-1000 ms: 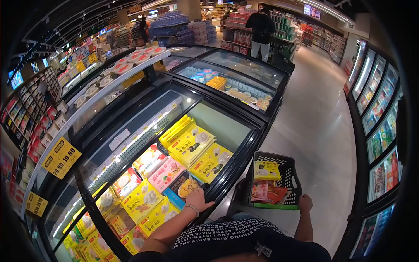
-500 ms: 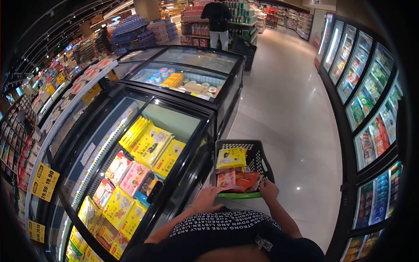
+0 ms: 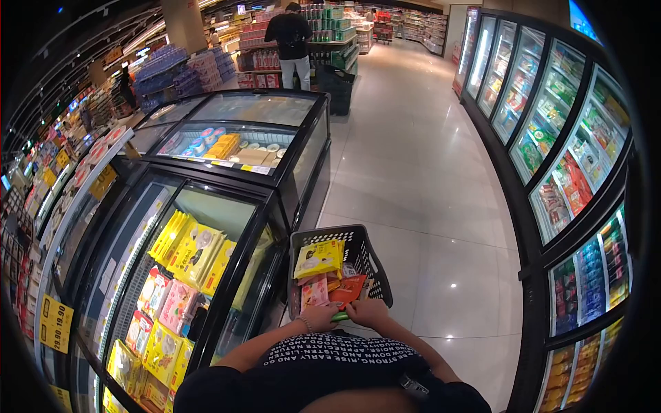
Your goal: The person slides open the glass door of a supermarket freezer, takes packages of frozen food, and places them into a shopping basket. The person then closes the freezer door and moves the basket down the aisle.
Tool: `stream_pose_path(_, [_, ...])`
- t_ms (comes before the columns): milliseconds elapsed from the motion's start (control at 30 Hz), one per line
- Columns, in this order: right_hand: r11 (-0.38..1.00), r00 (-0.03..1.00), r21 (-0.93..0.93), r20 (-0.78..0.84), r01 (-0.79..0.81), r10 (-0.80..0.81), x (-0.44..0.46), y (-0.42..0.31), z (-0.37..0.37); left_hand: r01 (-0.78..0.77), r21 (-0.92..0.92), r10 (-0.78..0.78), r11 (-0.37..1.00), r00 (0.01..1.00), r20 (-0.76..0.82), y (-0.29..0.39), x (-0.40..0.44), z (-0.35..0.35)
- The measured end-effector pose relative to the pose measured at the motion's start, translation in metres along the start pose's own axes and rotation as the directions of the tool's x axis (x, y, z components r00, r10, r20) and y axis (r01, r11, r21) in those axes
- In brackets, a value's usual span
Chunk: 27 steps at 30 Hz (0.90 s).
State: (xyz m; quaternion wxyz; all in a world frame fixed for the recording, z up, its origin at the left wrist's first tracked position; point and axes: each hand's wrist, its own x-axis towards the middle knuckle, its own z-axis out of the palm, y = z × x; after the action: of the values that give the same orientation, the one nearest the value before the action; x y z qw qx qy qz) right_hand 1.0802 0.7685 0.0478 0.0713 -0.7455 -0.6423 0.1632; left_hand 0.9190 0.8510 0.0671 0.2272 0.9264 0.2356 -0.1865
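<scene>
A dark grey shopping basket (image 3: 376,274) with perforated sides stands upright before my body. My left hand (image 3: 319,318) is closed at the left part of its green handle (image 3: 341,316). On the right part of that handle, my right hand (image 3: 369,312) is wrapped, close beside the left. Inside the basket lie a yellow frozen-food bag (image 3: 319,259), a pink packet (image 3: 315,291) and an orange-red packet (image 3: 348,290). The fingers' undersides are hidden.
To the left, a chest freezer (image 3: 256,272) with glass lids holds yellow and pink bags. A second freezer (image 3: 279,180) adjoins it. Tall glass-door fridges (image 3: 522,275) line the right side. Farther up the aisle, a person (image 3: 289,45) stands near a dark cart (image 3: 335,88).
My left hand has moved from the basket's left edge onto the handle, and my right hand has slid inward along it. The view has turned right, so freezers and basket appear farther left.
</scene>
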Motion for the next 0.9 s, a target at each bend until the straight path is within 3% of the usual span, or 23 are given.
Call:
stream_pose_path(133, [0.999, 1.000, 0.033, 0.003, -0.012, 0.011, 0.007, 0.004, 0.002, -0.094, 0.051, 0.098, 0.994, 0.993, -0.070, -0.015, 0.011, 0.003])
stream_pose_path(333, [0.999, 0.995, 0.048, -0.097, -0.014, 0.018, 0.020, 0.000, -0.003, -0.070, 0.075, 0.074, 0.995, 0.996, -0.046, -0.035, 0.027, 0.006])
stream_pose_path(433, [0.999, 0.993, 0.032, -0.112, -0.034, 0.038, 0.022, -0.004, -0.007, -0.059, 0.041, 0.063, 0.997, 0.991, -0.116, -0.037, 0.026, 0.006])
stream_pose_path(467, [0.998, 0.997, 0.035, -0.057, -0.055, 0.057, 0.021, -0.005, -0.009, -0.119, 0.052, 0.124, 0.991, 0.987, -0.102, -0.042, 0.027, 0.008])
stream_pose_path(600, [0.988, 0.988, 0.071, 0.084, -0.139, 0.133, 0.011, -0.010, -0.005, -0.101, -0.072, 0.107, 0.992, 0.991, 0.085, -0.029, 0.014, -0.001])
stream_pose_path(700, [0.994, 0.975, 0.092, 0.220, -0.061, 0.039, 0.003, -0.010, 0.002, -0.035, -0.241, 0.082, 0.970, 0.979, 0.186, -0.020, 0.002, -0.011])
stream_pose_path(733, [0.996, 0.935, 0.067, 0.353, -0.056, 0.029, -0.002, -0.021, -0.024, -0.075, -0.383, 0.154, 0.921, 0.972, 0.180, -0.032, 0.008, 0.006])
stream_pose_path(900, [0.996, 0.819, 0.060, 0.567, 0.066, -0.089, -0.009, -0.023, -0.016, -0.197, -0.396, 0.296, 0.897, 0.933, 0.205, -0.056, 0.014, 0.042])
